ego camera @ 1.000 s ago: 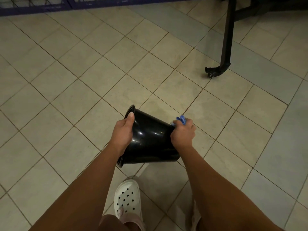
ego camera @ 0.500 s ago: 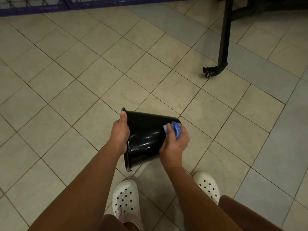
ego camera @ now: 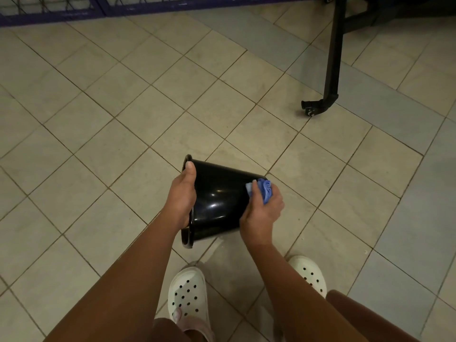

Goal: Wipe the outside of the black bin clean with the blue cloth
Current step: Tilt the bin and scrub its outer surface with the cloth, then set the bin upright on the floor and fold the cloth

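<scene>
Best to press the blue cloth [ego camera: 266,191] flat and turn the black bin [ego camera: 217,201] a little between strokes, so no strip is missed. The bin lies tipped on its side between the hands, perhaps clear of the floor [ego camera: 123,119]: the left hand [ego camera: 182,193] grips its rim, the right hand [ego camera: 262,214] clutches the bunched cloth against its base end.

Black bin [ego camera: 217,201], blue cloth [ego camera: 265,191], white perforated clogs [ego camera: 186,294].

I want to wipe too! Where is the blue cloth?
Head view: the blue cloth is bunched in the right hand, against the black bin near its base.
</scene>
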Demonstrator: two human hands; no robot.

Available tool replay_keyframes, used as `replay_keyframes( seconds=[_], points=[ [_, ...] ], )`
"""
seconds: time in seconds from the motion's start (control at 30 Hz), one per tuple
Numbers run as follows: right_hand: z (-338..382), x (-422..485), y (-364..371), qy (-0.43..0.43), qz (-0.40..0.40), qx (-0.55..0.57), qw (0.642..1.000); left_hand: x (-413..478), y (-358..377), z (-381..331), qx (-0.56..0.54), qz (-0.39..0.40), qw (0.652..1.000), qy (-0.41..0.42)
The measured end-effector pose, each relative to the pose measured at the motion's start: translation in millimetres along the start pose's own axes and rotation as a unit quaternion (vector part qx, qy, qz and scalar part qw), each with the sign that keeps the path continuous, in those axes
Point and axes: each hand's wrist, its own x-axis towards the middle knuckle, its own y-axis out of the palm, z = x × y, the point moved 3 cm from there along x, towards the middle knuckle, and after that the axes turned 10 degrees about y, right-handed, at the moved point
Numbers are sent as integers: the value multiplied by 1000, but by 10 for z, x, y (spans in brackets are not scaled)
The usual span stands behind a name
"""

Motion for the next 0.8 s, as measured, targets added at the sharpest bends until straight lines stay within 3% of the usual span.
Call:
replay_keyframes(
  seconds=[0.3, 0.57, 0.8],
  points=[
    [-515, 243, 14, 69, 25, -250, 965, 56, -186, 4, 63, 26, 997, 37],
    [-681, 237, -28, 114, 30, -280, 953, 162, -330, -113, 188, 3, 979, 84],
    [-709, 188, 0, 106, 30, -275, 955, 272, -351, -250, 367, -42, 920, 132]
  ],
)
